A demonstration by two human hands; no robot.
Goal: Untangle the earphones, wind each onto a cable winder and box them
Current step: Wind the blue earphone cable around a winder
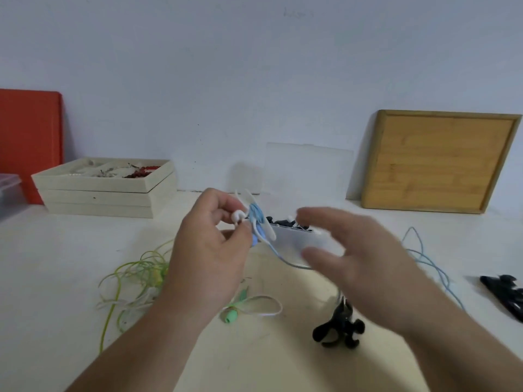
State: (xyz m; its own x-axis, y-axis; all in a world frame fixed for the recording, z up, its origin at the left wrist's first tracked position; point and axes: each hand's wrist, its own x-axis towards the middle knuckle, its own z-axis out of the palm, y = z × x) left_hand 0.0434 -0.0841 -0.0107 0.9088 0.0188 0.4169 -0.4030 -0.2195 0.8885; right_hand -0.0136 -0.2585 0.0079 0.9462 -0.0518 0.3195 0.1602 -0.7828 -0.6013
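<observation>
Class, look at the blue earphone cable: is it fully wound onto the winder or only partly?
Partly. Blue cable wraps the white winder in the left hand, but a loose length trails rightward across the table.

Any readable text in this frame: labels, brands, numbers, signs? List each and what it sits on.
None can be read.
Wall: a faint grey mark near the top, too blurred to tell whether it is writing.
Wooden board: a small dark mark, unreadable.
White cable winder in the left hand, clear box: no print visible.
</observation>
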